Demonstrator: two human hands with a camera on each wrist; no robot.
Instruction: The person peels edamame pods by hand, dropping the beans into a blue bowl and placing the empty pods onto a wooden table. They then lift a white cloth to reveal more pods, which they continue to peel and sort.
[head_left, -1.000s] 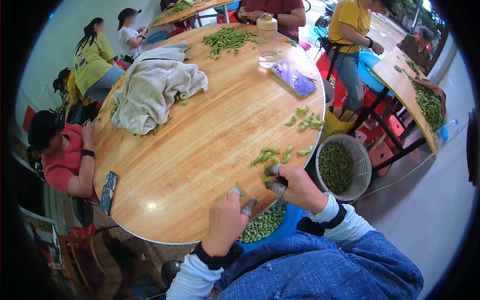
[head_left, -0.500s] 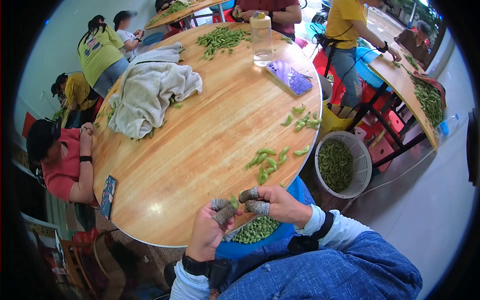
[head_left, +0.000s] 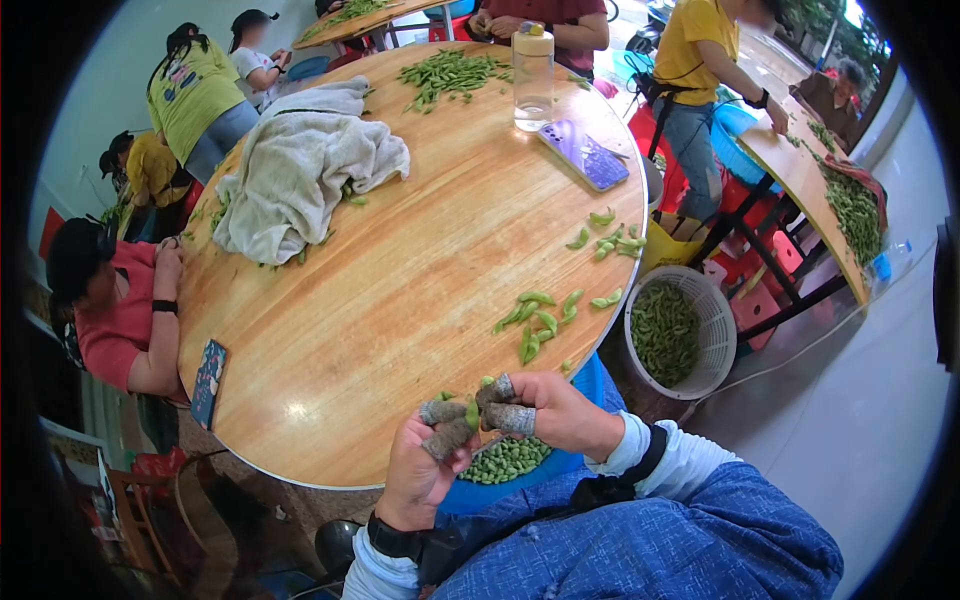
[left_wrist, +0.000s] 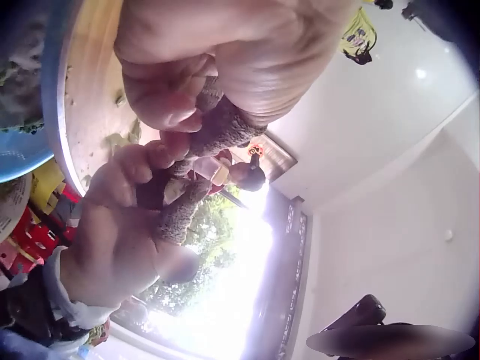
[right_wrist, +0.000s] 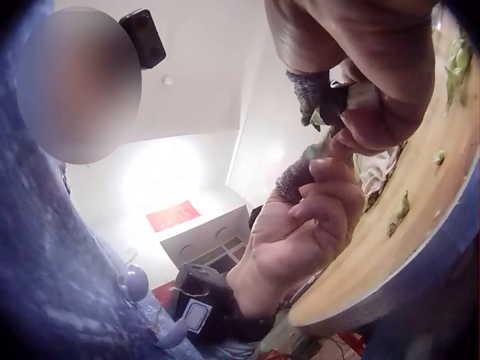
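Observation:
In the head view my left hand (head_left: 412, 470) pinches a green edamame pod (head_left: 473, 413) between thumb and finger, both in grey knit finger sleeves. My right hand (head_left: 570, 412) meets it from the other side, its sleeved thumb and finger pinching at the same pod. A small green bit (head_left: 487, 380) shows at the right fingertips. Both hands are over the table's near edge. Below them a blue basin (head_left: 592, 385) holds shelled green beans (head_left: 505, 460). In both wrist views the fingers mostly hide the pod.
Loose pods (head_left: 537, 318) lie on the round wooden table (head_left: 400, 270) by its right edge. Farther off are a towel (head_left: 310, 170), a water bottle (head_left: 533, 80), a purple phone (head_left: 585, 155) and a pod heap (head_left: 445, 75). A white basket (head_left: 715, 315) of pods stands on the floor right. Several people sit or stand around.
The right hand has left the loose pods at the table edge and come left to the left hand. The left hand has turned palm up, with a pod now between its fingertips.

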